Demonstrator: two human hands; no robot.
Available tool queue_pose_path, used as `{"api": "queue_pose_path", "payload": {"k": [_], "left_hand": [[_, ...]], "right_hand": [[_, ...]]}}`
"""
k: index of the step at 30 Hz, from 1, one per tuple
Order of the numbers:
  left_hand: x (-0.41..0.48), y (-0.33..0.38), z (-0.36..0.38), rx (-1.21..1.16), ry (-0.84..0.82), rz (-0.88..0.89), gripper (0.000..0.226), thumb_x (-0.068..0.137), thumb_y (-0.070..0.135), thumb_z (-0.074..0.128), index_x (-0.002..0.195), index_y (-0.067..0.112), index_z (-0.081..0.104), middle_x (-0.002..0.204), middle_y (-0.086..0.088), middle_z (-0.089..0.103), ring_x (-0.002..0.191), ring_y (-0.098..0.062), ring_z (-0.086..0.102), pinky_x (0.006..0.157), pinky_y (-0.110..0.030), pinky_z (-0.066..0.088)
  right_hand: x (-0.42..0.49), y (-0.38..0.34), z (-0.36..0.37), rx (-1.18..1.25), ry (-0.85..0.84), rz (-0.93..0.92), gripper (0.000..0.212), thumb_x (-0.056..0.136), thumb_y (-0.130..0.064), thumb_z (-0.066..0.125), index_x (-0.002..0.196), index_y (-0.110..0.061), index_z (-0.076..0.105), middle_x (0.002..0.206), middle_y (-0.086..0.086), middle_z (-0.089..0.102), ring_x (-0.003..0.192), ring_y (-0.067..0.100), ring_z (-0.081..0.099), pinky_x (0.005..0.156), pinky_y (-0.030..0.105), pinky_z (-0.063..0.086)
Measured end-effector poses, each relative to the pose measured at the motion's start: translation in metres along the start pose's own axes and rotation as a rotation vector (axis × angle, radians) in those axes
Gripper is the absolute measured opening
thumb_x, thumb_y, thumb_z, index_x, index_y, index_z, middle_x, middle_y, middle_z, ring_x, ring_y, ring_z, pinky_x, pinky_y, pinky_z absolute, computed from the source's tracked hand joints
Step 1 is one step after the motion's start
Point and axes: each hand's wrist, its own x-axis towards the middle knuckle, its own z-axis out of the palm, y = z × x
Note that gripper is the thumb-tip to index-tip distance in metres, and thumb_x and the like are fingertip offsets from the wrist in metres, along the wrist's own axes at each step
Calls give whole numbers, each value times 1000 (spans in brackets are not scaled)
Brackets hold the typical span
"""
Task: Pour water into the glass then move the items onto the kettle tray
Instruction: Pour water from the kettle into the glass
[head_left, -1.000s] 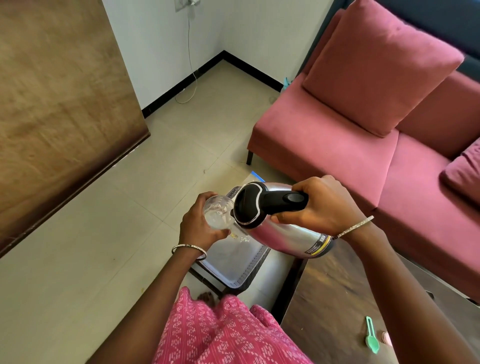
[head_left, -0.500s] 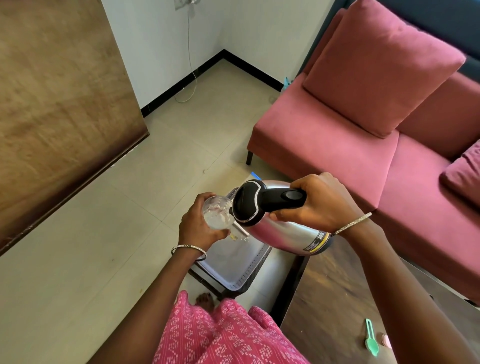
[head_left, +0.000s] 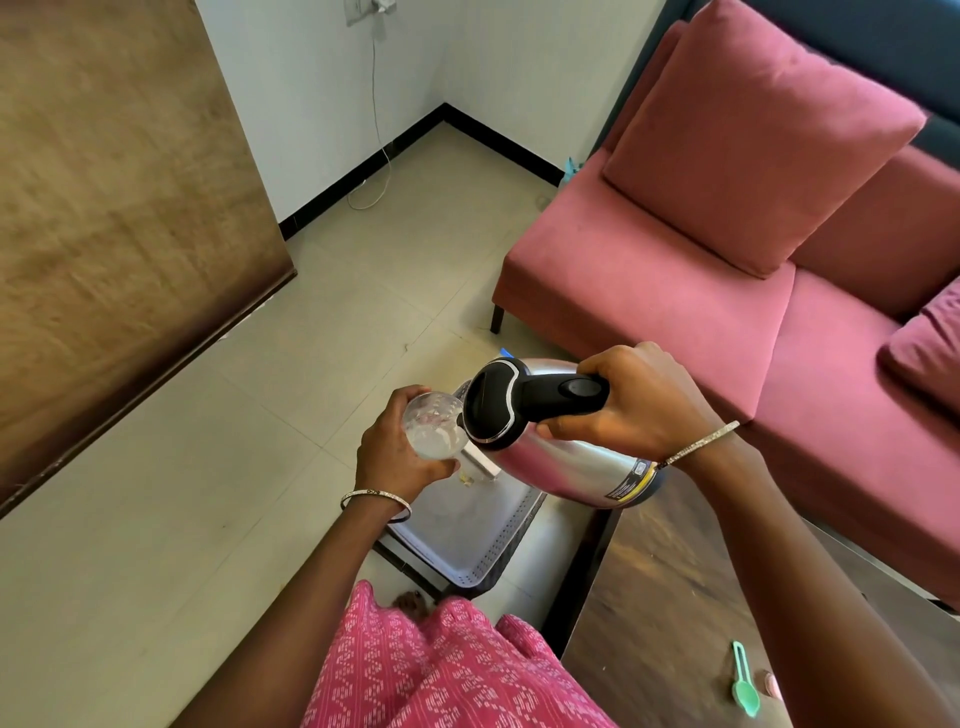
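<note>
Head | left grip (head_left: 395, 452) curled round clear cylindrical glass (head_left: 434, 426); right grip (head_left: 644, 405) clasping tilted polished-steel kettle (head_left: 566, 467)

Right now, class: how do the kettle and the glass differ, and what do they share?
The kettle is opaque metal; the glass is clear. The kettle is far larger than the glass. The kettle is tipped sideways; the glass is nearer upright. Both are held above the tray.

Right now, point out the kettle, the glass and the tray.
kettle (head_left: 576, 470), head view, on its steel body.
glass (head_left: 434, 428), head view, inside its open mouth.
tray (head_left: 462, 535), head view, on its bare metal floor.
</note>
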Motion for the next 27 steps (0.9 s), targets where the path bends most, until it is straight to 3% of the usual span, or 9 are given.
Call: {"api": "queue_pose_path", "payload": {"k": [20,27], "left_hand": [[-8,-2,0,1,-10,-15,92,43,26,95,121,30,46,111,15,56,95,-12,56,76,-19,48],[-12,-2,0,6,-12,-27,93,45,27,95,123,30,46,118,8,59,97,-15,57,80,-25,54]], "right_hand": [[-9,-3,-2,-9,17,-15,54,57,-69,71,48,-24,43,44,-4,43,44,12,38,46,27,26],[-13,-5,-4,-13,9,-14,54,57,-69,71,48,-25,42,44,-2,43,44,11,37,46,29,27]]}}
